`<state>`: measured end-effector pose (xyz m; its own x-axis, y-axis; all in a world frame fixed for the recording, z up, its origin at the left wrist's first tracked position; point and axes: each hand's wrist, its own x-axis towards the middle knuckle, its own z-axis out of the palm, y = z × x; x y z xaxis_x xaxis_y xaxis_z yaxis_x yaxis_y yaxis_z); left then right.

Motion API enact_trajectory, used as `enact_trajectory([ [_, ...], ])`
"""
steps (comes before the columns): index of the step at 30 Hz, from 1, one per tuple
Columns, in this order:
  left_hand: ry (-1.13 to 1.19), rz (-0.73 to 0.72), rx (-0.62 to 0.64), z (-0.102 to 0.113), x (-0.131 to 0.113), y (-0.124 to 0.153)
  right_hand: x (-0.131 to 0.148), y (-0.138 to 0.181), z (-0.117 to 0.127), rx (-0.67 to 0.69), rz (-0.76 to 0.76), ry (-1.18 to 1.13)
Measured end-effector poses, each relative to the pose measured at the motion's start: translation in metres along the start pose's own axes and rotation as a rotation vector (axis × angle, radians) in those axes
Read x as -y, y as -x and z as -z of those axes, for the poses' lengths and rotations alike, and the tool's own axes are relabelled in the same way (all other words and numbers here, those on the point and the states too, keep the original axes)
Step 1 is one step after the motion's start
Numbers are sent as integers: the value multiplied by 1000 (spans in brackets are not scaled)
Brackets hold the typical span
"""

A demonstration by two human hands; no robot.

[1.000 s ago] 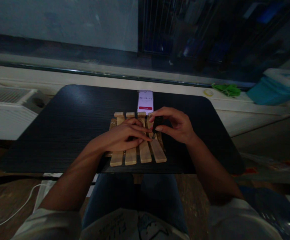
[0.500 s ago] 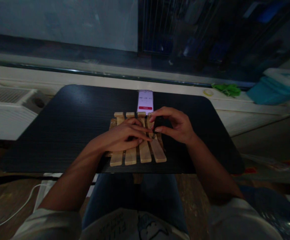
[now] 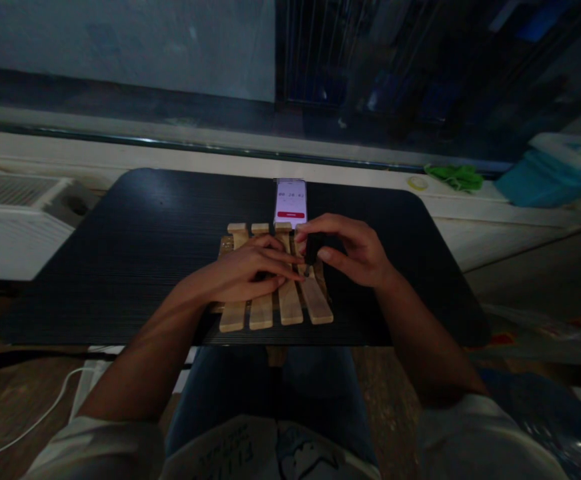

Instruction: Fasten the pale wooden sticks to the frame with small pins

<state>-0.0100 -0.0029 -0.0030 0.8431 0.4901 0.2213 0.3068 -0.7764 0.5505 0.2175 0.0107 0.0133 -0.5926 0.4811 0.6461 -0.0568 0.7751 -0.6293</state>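
Observation:
Several pale wooden slats [image 3: 291, 303] lie side by side across a darker wooden base [image 3: 227, 245] near the front of the black table. My left hand [image 3: 253, 270] rests palm down on them, fingers stretched toward the rightmost slat [image 3: 317, 301]. Over that slat, my right hand [image 3: 353, 250] has its fingertips and thumb around a short black screwdriver [image 3: 311, 251]. The tool stands nearly upright, its tip down at the slat beside my left fingertips. Whether a screw sits under the tip is too dark to tell.
Just behind the slats lies a phone [image 3: 291, 197] with a lit timer screen. On the sill to the right are a green cloth [image 3: 455, 177], a roll of tape [image 3: 417, 183] and a teal bin [image 3: 545, 177]. A radiator [image 3: 20, 220] stands left of the black table [image 3: 160, 227].
My right thumb has eased back from the screwdriver's handle and the fingers have shifted slightly around it. My left hand and the slats keep their place.

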Motion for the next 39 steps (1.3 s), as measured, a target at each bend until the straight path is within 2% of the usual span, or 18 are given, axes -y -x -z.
enact_trajectory([
  [10, -11, 9, -6, -1, 2, 1, 1, 2, 1, -16, -80, -54],
  [39, -6, 22, 9, 1, -1, 0, -4, 3, -2, -83, -26, -48],
])
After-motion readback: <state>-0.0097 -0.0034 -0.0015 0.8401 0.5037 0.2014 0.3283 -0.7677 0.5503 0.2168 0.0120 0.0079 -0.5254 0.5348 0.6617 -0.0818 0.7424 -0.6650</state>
